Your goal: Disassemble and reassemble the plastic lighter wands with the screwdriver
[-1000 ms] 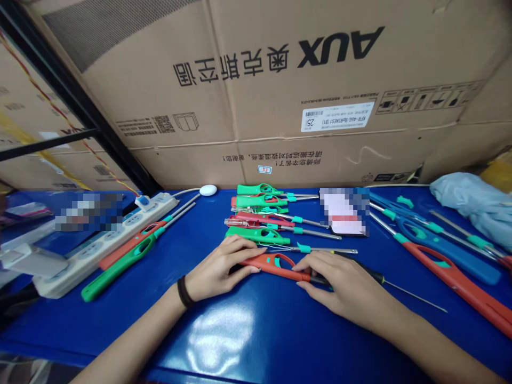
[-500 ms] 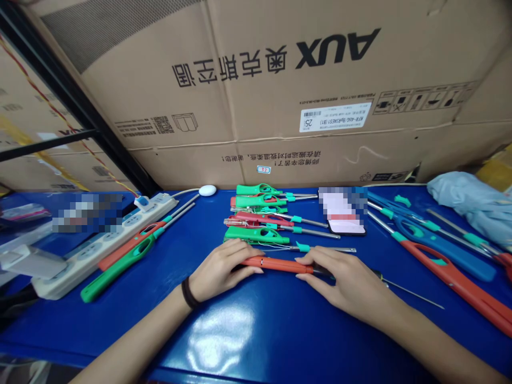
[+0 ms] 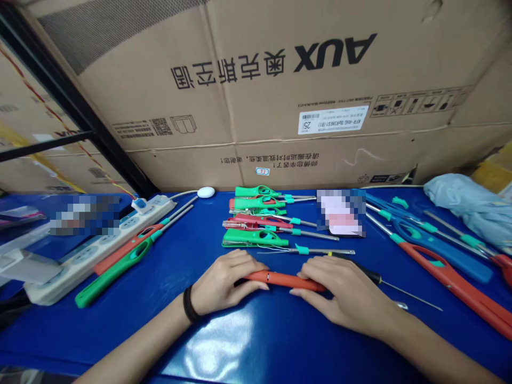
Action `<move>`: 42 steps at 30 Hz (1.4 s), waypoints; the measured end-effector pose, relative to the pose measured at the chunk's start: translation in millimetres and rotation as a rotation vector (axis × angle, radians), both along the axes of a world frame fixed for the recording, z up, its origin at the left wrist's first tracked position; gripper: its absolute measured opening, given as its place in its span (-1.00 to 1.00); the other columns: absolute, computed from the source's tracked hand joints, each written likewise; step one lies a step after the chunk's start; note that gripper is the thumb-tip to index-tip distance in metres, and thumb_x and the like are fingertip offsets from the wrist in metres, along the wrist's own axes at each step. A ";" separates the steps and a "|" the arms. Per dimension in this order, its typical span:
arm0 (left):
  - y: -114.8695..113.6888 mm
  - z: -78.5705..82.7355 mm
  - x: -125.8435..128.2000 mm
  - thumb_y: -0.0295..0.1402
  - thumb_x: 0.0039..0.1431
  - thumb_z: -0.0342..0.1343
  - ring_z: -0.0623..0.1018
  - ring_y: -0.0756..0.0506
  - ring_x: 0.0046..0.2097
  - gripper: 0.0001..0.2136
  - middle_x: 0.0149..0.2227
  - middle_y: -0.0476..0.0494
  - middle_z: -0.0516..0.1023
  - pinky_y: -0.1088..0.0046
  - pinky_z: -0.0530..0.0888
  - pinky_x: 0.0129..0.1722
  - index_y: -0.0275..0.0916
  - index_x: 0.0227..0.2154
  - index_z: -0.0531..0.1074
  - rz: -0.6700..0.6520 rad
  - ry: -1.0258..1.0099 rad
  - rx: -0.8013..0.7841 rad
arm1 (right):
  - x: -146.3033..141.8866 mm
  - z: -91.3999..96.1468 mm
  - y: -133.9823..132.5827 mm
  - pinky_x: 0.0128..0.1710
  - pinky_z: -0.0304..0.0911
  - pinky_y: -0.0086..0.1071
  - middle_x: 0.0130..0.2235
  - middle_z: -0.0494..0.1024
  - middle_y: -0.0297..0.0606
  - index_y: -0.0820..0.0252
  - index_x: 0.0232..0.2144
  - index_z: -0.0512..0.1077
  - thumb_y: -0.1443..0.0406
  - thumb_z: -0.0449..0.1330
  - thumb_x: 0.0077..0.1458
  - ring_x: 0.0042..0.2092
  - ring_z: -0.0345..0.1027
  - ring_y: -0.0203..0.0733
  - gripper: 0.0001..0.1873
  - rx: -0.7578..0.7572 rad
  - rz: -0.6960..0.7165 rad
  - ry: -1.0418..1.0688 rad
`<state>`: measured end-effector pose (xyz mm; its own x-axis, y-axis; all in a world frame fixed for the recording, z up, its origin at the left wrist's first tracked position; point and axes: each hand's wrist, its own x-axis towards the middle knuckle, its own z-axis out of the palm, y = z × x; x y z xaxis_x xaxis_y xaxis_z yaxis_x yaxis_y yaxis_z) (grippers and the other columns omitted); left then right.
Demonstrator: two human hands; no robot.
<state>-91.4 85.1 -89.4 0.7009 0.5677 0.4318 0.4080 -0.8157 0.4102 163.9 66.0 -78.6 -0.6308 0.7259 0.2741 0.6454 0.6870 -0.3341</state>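
Observation:
Between my hands lies an orange long-reach lighter (image 3: 276,279), held level just above or on the blue table. My left hand (image 3: 230,280) closes round its left end, thumb along the near side. Fingers and thumb of my right hand (image 3: 336,293) grip the other end; a small metal tip shows past that hand, and most of the length there is hidden. Behind my right hand lies a screwdriver (image 3: 410,295) with a dark handle. Opened green lighters (image 3: 256,237) and a red lighter (image 3: 262,220), with metal rods and thin wires, lie in a row beyond.
To the left, a white power strip (image 3: 100,245) has an orange and a green lighter (image 3: 116,274) alongside. A phone (image 3: 344,213) lies at the back. On the right are an orange lighter (image 3: 460,282), blue lighters (image 3: 452,250) and a bluish bag (image 3: 468,208). A cardboard box (image 3: 260,117) forms the back wall.
Both hands and the orange lighter have come slightly nearer to me. The lighter's right end has tipped lower, and more of the screwdriver handle shows. Both hands keep their hold.

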 end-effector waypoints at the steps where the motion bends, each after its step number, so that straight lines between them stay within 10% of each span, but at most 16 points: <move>1: -0.4 0.4 0.1 -0.37 0.19 0.14 0.49 -0.04 -0.29 -0.79 -0.29 -0.11 0.55 0.47 0.38 -0.24 -0.27 -0.11 0.41 -0.004 -0.002 0.007 | -0.2 -0.7 -0.5 -0.41 0.09 -0.39 -0.47 0.42 -0.40 0.14 -0.45 0.28 0.21 0.15 0.16 -0.42 0.29 -0.23 -0.81 0.017 0.009 -0.006; 8: -2.1 1.7 0.5 -0.35 0.22 0.10 0.48 -0.04 -0.33 -0.78 -0.33 -0.12 0.55 0.48 0.39 -0.30 -0.26 -0.08 0.41 0.001 0.005 0.026 | -0.4 -5.4 -0.7 -0.41 0.09 -0.38 -0.46 0.43 -0.38 0.14 -0.42 0.32 0.25 0.11 0.19 -0.42 0.27 -0.22 -0.86 0.073 0.046 -0.014; 14: 1.0 3.2 -2.7 -0.20 0.05 0.24 0.45 0.00 -0.46 -0.77 -0.47 -0.06 0.52 0.55 0.37 -0.42 -0.28 -0.34 0.46 0.136 -0.136 0.030 | -0.1 6.1 0.9 -0.39 0.13 -0.39 -0.42 0.48 -0.36 0.13 -0.40 0.36 0.16 0.10 0.19 -0.40 0.32 -0.24 -0.80 -0.192 -0.073 0.068; 22: -1.1 10.8 4.9 -0.16 0.12 0.11 0.23 0.09 -0.58 -0.70 -0.62 0.08 0.28 0.62 0.20 -0.58 -0.29 -0.55 0.32 0.287 -0.336 -0.480 | -11.2 10.9 -6.4 -0.58 0.19 -0.50 -0.59 0.48 -0.35 0.19 -0.49 0.34 0.07 0.22 0.02 -0.57 0.32 -0.33 -0.69 -0.902 -0.109 0.368; 30: -1.6 16.7 56.4 0.03 0.00 0.14 0.17 0.11 -0.63 -0.57 -0.67 0.12 0.22 0.61 0.13 -0.63 -0.27 -0.59 0.29 0.420 -0.742 -0.823 | -16.2 -1.9 -5.8 -0.72 0.16 -0.59 -0.62 0.46 -0.42 0.19 -0.34 0.29 0.01 0.14 0.09 -0.71 0.24 -0.42 -0.64 -1.095 -0.056 0.643; 42: -7.5 1.7 76.3 0.03 0.03 0.06 0.07 0.13 -0.71 -0.52 -0.77 0.11 0.12 0.58 0.01 -0.70 -0.28 -0.72 0.25 0.290 -0.734 -1.092 | -27.2 -15.4 -3.0 -0.85 -0.07 -0.61 -0.76 0.40 -0.33 0.32 -0.52 0.36 -0.13 -0.01 0.10 -0.84 0.11 -0.42 -0.40 -1.477 0.147 0.863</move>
<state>-15.1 77.6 -87.7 0.3012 0.9470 -0.1117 -0.0840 0.1430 0.9862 136.8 63.0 -94.0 -0.7509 0.6104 -0.2522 -0.0837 -0.4668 -0.8804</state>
